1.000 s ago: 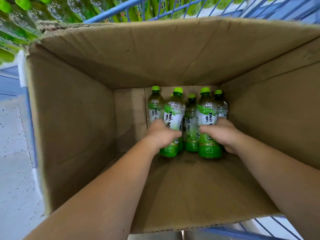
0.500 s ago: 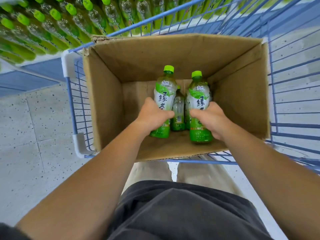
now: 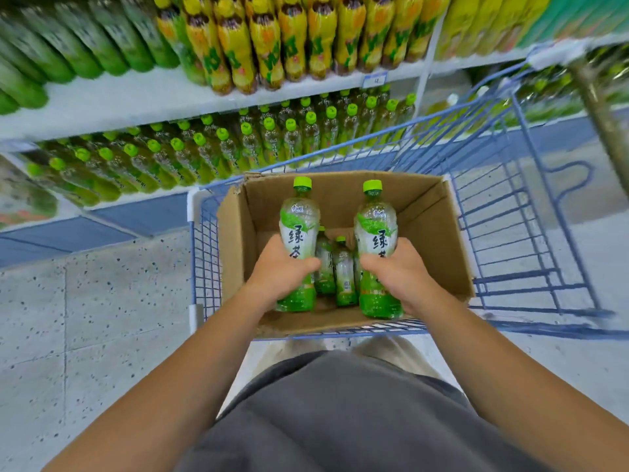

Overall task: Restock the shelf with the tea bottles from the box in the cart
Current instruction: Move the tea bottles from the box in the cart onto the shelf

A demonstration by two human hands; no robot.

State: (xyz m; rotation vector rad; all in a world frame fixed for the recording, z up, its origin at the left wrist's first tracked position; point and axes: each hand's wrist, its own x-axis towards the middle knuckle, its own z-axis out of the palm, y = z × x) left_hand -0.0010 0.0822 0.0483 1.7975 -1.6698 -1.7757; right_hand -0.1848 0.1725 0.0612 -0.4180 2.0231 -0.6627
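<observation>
My left hand (image 3: pixel 279 270) grips one green tea bottle (image 3: pixel 299 219) around its middle, upright above the cardboard box (image 3: pixel 439 240). My right hand (image 3: pixel 398 270) grips a second green tea bottle (image 3: pixel 376 219) the same way. Both bottles have green caps and white-and-green labels. Two or three more tea bottles (image 3: pixel 343 270) stand on the box floor between my hands. The box sits in a blue wire cart (image 3: pixel 510 212). Beyond the cart, the lower shelf (image 3: pixel 204 148) holds rows of the same green-capped bottles.
An upper shelf (image 3: pixel 136 97) carries yellow-labelled bottles (image 3: pixel 265 46) and green ones at the left. The right half of the cart basket holds no goods. A speckled grey tile floor (image 3: pixel 85 318) lies to the left of the cart. A blurred pole (image 3: pixel 602 117) stands at right.
Both hands have lifted their bottles up out of the box bottom, and my head has pulled back and tilted up, bringing the shelves into view.
</observation>
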